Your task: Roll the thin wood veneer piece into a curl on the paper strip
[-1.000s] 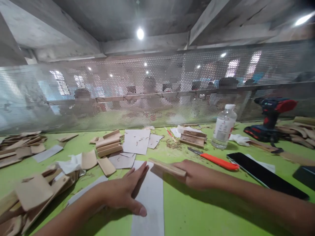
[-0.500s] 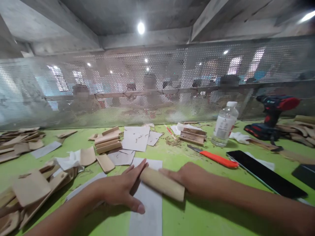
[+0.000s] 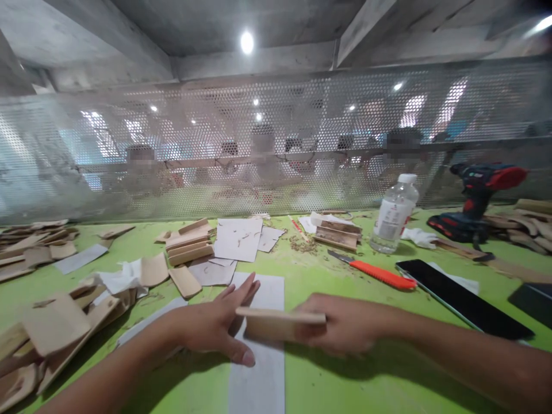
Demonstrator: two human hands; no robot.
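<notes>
A curved piece of pale wood, perhaps bamboo (image 3: 276,329), is in my right hand (image 3: 347,323), whose fingers close round its right end. The piece lies sideways above a long white paper strip (image 3: 259,382), one long edge up and its hollow side partly toward me. My left hand (image 3: 218,326) rests flat over the strip's left side, thumb and fingers spread. The wood's left end is close by the left hand, between thumb and forefinger; whether they touch I cannot tell.
Several wood pieces are heaped at left (image 3: 56,325), with a small stack (image 3: 190,244) behind. At right are an orange utility knife (image 3: 382,275), a phone (image 3: 463,299), a water bottle (image 3: 394,215) and a cordless drill (image 3: 478,198). A perforated metal screen (image 3: 241,190) stands behind.
My right hand has turned the wood piece from its rounded outer side up to standing on edge, and shifted it slightly left. The left hand stays nearly in place.
</notes>
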